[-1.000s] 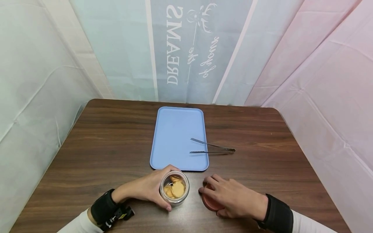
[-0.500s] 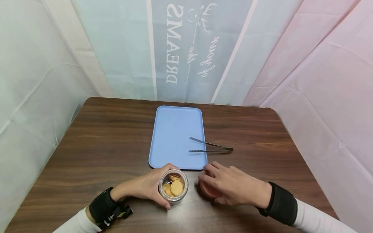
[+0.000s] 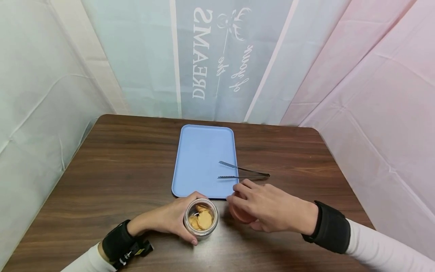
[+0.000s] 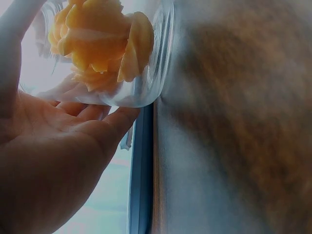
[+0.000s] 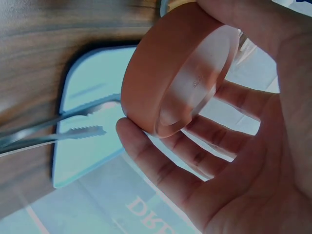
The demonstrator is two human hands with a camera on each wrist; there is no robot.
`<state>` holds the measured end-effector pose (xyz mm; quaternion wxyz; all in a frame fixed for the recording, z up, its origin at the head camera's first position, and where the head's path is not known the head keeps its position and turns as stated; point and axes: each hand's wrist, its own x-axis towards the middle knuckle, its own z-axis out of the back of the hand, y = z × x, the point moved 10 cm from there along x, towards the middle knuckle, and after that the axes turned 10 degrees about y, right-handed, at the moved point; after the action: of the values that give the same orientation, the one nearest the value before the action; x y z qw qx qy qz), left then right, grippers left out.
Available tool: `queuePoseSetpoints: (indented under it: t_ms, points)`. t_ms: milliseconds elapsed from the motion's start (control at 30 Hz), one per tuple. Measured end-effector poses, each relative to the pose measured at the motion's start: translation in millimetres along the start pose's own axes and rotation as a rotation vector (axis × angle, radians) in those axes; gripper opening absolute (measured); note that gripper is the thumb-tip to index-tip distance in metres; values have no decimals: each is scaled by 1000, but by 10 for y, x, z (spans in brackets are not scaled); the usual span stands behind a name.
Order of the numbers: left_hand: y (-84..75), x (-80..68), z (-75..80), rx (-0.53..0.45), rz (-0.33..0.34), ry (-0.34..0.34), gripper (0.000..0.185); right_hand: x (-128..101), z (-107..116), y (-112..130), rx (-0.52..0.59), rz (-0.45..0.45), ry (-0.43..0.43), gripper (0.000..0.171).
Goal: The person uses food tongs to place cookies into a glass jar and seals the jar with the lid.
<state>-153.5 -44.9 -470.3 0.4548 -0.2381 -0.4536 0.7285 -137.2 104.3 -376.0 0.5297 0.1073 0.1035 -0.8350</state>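
A clear jar point(image 3: 201, 233) stands uncovered in front of the tray, with several yellow, round, ridged biscuits or chips point(image 3: 205, 220) inside. My left hand point(image 3: 170, 218) holds it from the left side, thumb in front and fingers behind. In the left wrist view the jar point(image 4: 141, 100) shows the yellow pieces point(image 4: 97, 36) through its wall. To the right of the jar, my right hand point(image 3: 272, 207) grips a round reddish-brown lid point(image 3: 240, 214) by its rim. The lid point(image 5: 156, 68) is tilted and lifted off the table in the right wrist view, fingers and thumb around its edge.
A blue tray point(image 3: 204, 151) lies behind the jar. Metal tongs point(image 3: 253, 174) rest across its right edge, tips over the tray and hinge end over the wooden table point(image 3: 136, 162). Fabric curtains point(image 3: 146, 56) hang around the table's back and sides.
My right hand has carried the lid upward in the view, toward the tray's near right corner and off the table. My left hand and the jar stay in place.
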Motion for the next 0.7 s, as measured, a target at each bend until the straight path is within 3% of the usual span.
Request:
queuePoseSetpoints:
  t_ms: [400, 700]
  points:
    - [4, -8, -20, -32, -20, 15, 90, 68, 299, 52, -82, 8, -33, 86]
    - [6, 5, -18, -18, -14, 9, 91, 156, 393, 88, -54, 26, 3, 82]
